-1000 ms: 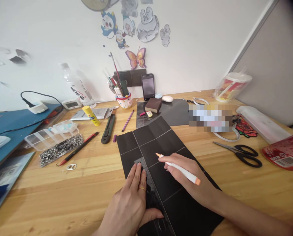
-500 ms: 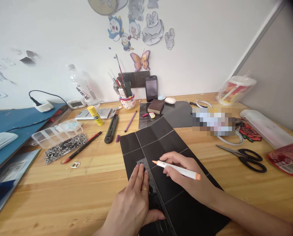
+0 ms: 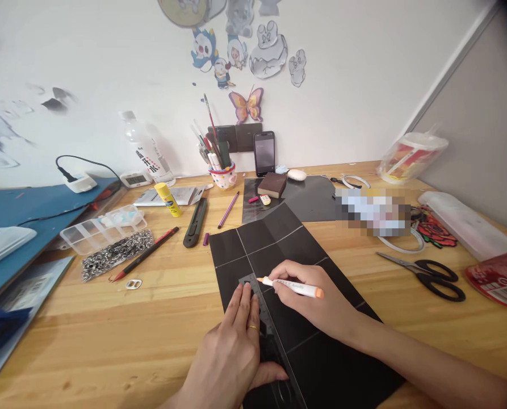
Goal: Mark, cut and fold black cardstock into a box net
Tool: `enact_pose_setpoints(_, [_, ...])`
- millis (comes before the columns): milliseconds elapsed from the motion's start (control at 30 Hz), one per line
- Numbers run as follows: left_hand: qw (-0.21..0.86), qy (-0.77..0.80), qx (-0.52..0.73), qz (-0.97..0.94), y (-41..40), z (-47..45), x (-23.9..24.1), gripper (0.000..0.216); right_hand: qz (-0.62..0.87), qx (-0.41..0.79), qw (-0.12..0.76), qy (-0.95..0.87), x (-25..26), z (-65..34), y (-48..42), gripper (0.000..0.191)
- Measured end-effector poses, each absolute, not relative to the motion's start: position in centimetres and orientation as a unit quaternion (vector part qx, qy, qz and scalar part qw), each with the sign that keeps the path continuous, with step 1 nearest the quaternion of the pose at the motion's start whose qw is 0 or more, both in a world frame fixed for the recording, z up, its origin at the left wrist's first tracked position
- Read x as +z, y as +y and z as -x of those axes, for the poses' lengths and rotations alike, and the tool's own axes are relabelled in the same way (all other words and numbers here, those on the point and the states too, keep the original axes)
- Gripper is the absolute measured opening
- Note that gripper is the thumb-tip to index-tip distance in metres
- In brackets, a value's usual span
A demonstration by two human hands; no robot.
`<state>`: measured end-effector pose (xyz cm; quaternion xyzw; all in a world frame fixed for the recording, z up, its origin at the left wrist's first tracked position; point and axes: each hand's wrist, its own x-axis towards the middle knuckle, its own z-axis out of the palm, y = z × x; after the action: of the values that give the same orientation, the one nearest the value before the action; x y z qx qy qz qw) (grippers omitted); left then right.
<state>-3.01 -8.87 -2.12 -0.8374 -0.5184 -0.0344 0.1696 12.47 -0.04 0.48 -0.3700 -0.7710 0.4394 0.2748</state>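
Note:
A black sheet (image 3: pixel 321 352) ruled with pale lines into boxes lies on the desk. Along one long line rests a clear ruler (image 3: pixel 272 332), mostly covered by my left hand (image 3: pixel 230 352). That hand lies flat, fingers stretched forward and thumb out to the side, pressing on the ruler. My right hand (image 3: pixel 310 292) is closed around a white marker (image 3: pixel 298 287) with an orange tip and end. The marker's tip is at the ruler's right edge near its far end; whether it touches the sheet I cannot tell.
Scissors (image 3: pixel 427 275) lie to the right. Leftward are a utility knife (image 3: pixel 195 222), glue stick (image 3: pixel 167 199), black-and-red pencil (image 3: pixel 146 254) and divided plastic box (image 3: pixel 102 232). Behind the sheet stand a pen cup (image 3: pixel 222 176) and a phone (image 3: pixel 264 153), with a brown block (image 3: pixel 272 184) nearby.
My right hand has moved left with the marker, bringing its tip to the ruler's edge. My left hand stays on the ruler. The whole view has shifted slightly.

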Motion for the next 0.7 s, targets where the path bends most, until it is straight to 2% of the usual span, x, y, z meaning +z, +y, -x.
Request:
enact_pose_setpoints(467, [0.149,-0.543,-0.025,0.826,-8.9,2.9,-2.4,0.090,0.358,0.437,0.217,-0.796,0.8,-14.3,-2.3,0.011])
enact_pose_setpoints(700, [0.198,-0.521,-0.006,0.830,-8.7,2.9,-1.6,0.089,0.357,0.419,0.180,-0.815,1.3,-16.2,-4.6,0.011])
